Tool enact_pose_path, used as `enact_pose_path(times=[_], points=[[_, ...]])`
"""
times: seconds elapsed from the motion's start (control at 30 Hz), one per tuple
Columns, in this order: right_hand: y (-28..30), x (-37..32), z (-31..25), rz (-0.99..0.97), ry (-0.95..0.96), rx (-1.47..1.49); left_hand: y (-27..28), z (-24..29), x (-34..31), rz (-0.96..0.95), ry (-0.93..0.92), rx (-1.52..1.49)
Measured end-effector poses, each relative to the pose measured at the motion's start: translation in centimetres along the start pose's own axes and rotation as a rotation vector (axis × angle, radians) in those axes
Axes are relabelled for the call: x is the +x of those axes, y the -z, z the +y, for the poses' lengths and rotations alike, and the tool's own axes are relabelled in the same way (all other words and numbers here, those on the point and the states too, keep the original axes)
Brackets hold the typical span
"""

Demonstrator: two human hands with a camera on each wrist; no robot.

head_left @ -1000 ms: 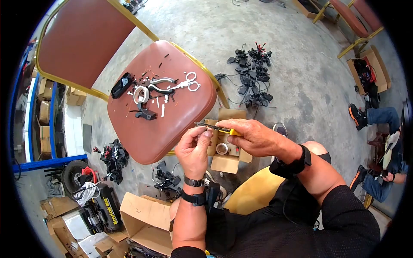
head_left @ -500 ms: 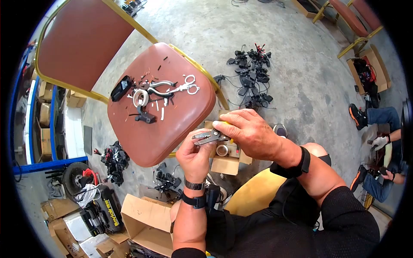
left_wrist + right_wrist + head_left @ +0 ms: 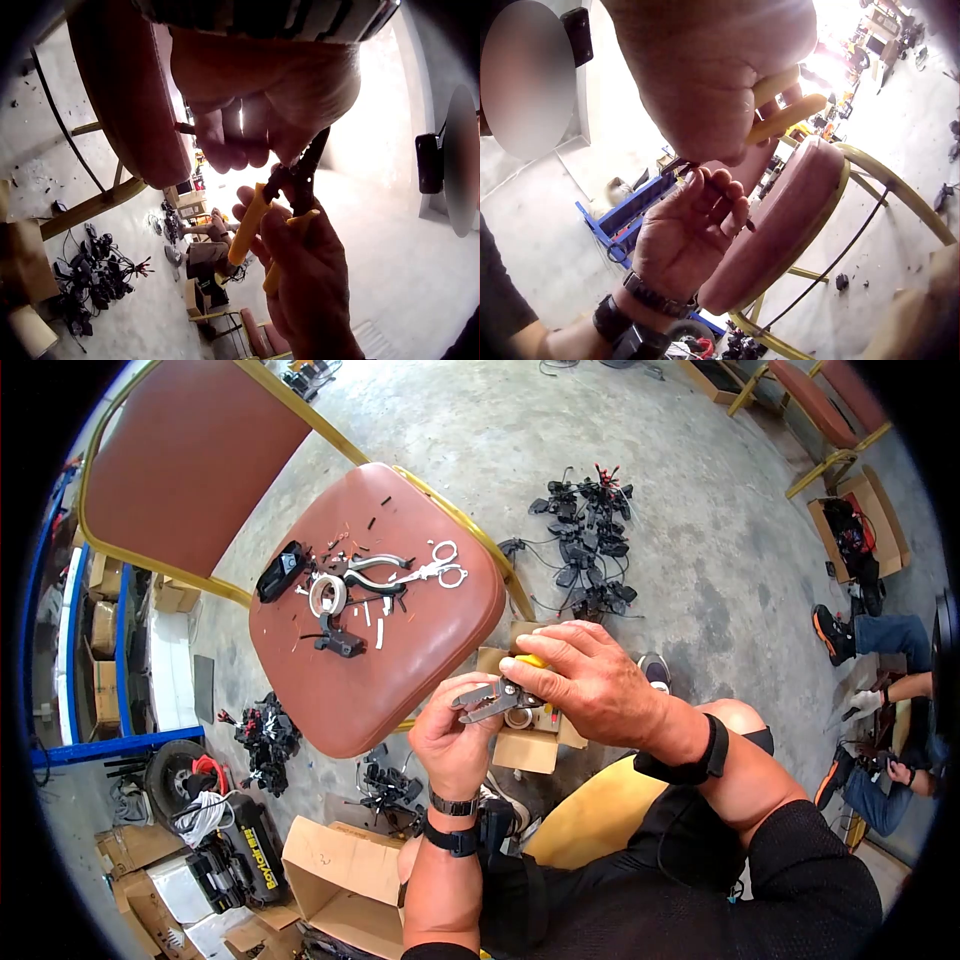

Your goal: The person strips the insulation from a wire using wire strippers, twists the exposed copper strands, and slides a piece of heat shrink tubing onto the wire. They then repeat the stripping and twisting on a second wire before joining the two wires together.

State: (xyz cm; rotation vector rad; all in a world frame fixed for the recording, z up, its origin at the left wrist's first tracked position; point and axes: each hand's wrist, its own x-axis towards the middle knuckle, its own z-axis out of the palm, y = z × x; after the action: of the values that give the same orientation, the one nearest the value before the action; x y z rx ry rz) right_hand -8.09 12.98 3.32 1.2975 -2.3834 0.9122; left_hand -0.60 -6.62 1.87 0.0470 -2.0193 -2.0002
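Observation:
My right hand grips wire strippers by the yellow handles. Their metal jaws are parted and point at the left hand. My left hand pinches a thin dark piece with a reddish end, which looks like a short wire and sticks out past the curled fingers; the rest of it is hidden. In the left wrist view the strippers' jaws reach up right beside the left thumb. Over the chair seat lie white-handled scissors, pliers, a tape roll and small offcuts.
Below the hands stands an open cardboard box with a roll inside. Bundles of black cabled parts lie on the concrete floor. A larger open carton is at the lower left, near a black-and-yellow machine. Another person sits at far right.
The right hand has turned the wire strippers from edge-on to flat, and their jaws now show parted. The left hand has shifted slightly right, still pinching beside them.

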Motion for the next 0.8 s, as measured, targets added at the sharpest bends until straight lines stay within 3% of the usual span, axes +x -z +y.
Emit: enact_pose_path(times=[0.8], points=[[0.31,-0.12,0.42,-0.077,-0.059,0.037,-0.08,-0.70,0.12,0.015,0.083,0.028]])
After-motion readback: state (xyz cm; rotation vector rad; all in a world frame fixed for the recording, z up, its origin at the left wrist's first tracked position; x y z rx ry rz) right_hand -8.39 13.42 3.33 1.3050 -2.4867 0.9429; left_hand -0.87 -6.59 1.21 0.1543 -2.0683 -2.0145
